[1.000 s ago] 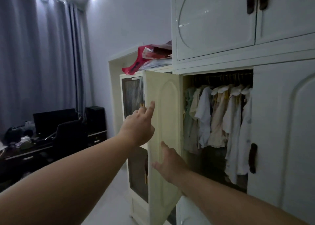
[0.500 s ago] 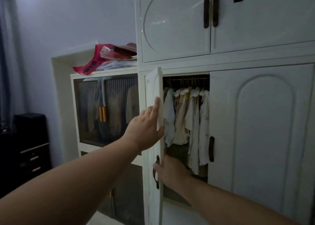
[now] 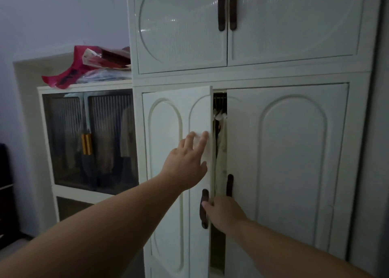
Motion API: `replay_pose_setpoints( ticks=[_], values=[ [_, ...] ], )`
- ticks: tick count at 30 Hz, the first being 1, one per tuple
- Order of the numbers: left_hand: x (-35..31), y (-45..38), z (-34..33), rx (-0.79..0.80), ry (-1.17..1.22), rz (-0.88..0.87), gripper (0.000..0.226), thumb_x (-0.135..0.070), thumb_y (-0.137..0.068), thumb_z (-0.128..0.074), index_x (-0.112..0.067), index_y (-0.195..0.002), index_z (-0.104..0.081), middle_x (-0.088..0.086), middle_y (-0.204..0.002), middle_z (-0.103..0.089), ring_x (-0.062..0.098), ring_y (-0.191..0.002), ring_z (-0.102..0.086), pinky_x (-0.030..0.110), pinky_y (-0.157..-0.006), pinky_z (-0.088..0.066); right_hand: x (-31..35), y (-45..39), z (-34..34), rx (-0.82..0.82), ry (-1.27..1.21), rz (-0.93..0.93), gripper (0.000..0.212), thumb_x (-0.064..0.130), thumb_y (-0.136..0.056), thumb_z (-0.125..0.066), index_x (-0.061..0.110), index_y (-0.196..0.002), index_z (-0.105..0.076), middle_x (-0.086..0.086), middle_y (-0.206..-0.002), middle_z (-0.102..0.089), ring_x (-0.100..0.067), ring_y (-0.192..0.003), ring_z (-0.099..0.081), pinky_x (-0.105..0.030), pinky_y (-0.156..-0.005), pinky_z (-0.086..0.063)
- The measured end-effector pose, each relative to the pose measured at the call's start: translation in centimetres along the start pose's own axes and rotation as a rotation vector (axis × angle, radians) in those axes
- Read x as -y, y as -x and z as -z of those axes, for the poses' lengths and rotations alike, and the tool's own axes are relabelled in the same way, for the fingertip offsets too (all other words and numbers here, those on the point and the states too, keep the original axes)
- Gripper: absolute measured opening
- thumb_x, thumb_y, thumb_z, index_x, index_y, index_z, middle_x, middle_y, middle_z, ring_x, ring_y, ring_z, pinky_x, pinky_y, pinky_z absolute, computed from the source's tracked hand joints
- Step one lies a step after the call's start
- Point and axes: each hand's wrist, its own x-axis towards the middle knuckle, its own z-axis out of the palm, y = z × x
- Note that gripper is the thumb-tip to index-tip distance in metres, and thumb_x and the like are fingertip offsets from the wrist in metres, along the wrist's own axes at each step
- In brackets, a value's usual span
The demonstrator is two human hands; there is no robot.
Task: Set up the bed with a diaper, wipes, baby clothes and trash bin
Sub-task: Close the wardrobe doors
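The white wardrobe's left door (image 3: 168,113) stands almost closed, leaving a narrow gap. Through that gap I see a strip of pale baby clothes (image 3: 220,117) hanging on a rail. My left hand (image 3: 186,162) lies flat against the door's front with straight fingers, pressing near its free edge. My right hand (image 3: 224,213) is lower, at the door's edge beside the dark handle (image 3: 204,208); its thumb is on the front and its fingers are hidden behind the edge. No diaper, wipes or trash bin are in view.
The wardrobe's right door (image 3: 292,151) is closed, as are the upper cupboards (image 3: 181,25). A lower cabinet with ribbed glass doors (image 3: 88,141) stands to the left, with a red bag (image 3: 69,75) and packets on top. Dark furniture (image 3: 4,193) sits at the far left.
The left door has swung from wide open to nearly closed, hiding most of the hanging clothes. Both hands followed it, and my view turned right toward the wardrobe.
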Motion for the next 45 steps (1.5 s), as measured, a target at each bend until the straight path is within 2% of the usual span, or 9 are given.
replay_pose_setpoints(
  ticks=[4,7,11,24,27,29,32,38,45],
  values=[
    [-0.9,-1.8,-2.4,0.006,-0.026,0.026,0.089,-0.038,-0.084,-0.053,-0.034,-0.155,-0.001,0.008,-0.158,-0.020,0.036,-0.139,-0.037,0.048,-0.098,-0.045,-1.5,-2.3,0.9,0.005,0.130,0.016,0.037,0.047,-0.101,-0.042,0.017,-0.090,-0.062,0.001,-0.081,-0.065,-0.012,-0.070,-0.063,-0.023,-0.058,-0.043],
    [-1.1,-2.8,-4.1,0.036,-0.030,0.037,0.086,-0.036,-0.083,-0.051,-0.032,-0.155,-0.003,0.007,-0.159,-0.015,0.036,-0.141,-0.033,0.048,-0.101,-0.043,-2.4,-3.9,0.9,0.022,0.232,0.033,0.038,0.043,-0.101,-0.042,0.018,-0.126,-0.058,-0.010,-0.117,-0.062,-0.017,-0.080,-0.064,-0.030,-0.069,-0.053],
    [-1.1,-3.8,-6.5,0.117,-0.008,0.053,0.084,-0.034,-0.085,-0.046,-0.032,-0.154,0.002,0.007,-0.164,-0.006,0.035,-0.147,-0.019,0.050,-0.109,-0.035,-4.0,-5.6,0.6,0.092,0.185,0.062,0.032,0.038,-0.098,-0.046,0.014,-0.110,-0.064,-0.005,-0.103,-0.068,-0.020,-0.087,-0.067,-0.033,-0.079,-0.056],
    [-1.2,-4.6,-9.7,0.202,-0.055,0.083,0.090,-0.028,-0.085,-0.047,-0.035,-0.154,0.011,0.003,-0.165,0.010,0.034,-0.151,-0.004,0.051,-0.114,-0.026,-6.4,-9.1,0.4,0.176,0.103,0.123,0.058,0.031,-0.088,-0.048,0.024,-0.145,-0.040,-0.007,-0.142,-0.048,-0.031,-0.121,-0.055,-0.037,-0.093,-0.045],
    [-0.8,-4.2,-9.1,0.196,-0.070,0.088,0.091,-0.027,-0.086,-0.047,-0.035,-0.154,0.012,0.003,-0.165,0.010,0.032,-0.151,-0.005,0.050,-0.115,-0.024,-6.1,-9.9,-0.2,0.241,0.061,0.144,0.048,0.032,-0.091,-0.048,0.020,-0.137,-0.045,-0.007,-0.125,-0.060,-0.028,-0.113,-0.059,-0.028,-0.081,-0.043],
    [-0.3,-3.7,-8.5,0.196,-0.082,0.110,0.093,-0.029,-0.086,-0.050,-0.036,-0.154,0.013,0.005,-0.165,0.009,0.033,-0.151,-0.007,0.051,-0.115,-0.025,-5.7,-10.4,-0.6,0.267,0.042,0.164,0.050,0.034,-0.094,-0.046,0.019,-0.141,-0.042,-0.005,-0.123,-0.060,-0.026,-0.117,-0.056,-0.025,-0.086,-0.038],
    [1.2,-2.4,-7.5,0.199,-0.106,0.179,0.095,-0.032,-0.085,-0.053,-0.039,-0.154,0.013,0.006,-0.165,0.006,0.034,-0.150,-0.011,0.053,-0.113,-0.027,-4.5,-11.0,-1.3,0.249,0.043,0.214,0.064,0.045,-0.091,-0.045,0.024,-0.150,-0.033,0.000,-0.132,-0.060,-0.017,-0.119,-0.055,-0.023,-0.091,-0.034],
    [6.2,2.3,-4.0,0.259,-0.258,0.309,0.095,-0.039,-0.087,-0.055,-0.039,-0.153,0.013,0.009,-0.165,-0.002,0.036,-0.148,-0.019,0.054,-0.109,-0.033,-0.4,-11.4,-4.0,0.239,0.014,0.326,0.072,0.054,-0.088,-0.050,0.036,-0.152,-0.022,0.001,-0.150,-0.045,-0.020,-0.129,-0.049,-0.032,-0.097,-0.044],
    [13.0,10.4,3.4,0.346,-0.410,0.514,0.090,-0.047,-0.089,-0.054,-0.037,-0.152,0.010,0.009,-0.165,-0.008,0.034,-0.148,-0.022,0.054,-0.111,-0.031,8.9,-8.4,-9.5,0.202,-0.021,0.497,0.072,0.054,-0.087,-0.060,0.040,-0.148,-0.025,0.003,-0.145,-0.046,-0.025,-0.123,-0.055,-0.034,-0.085,-0.051]
  ],
)
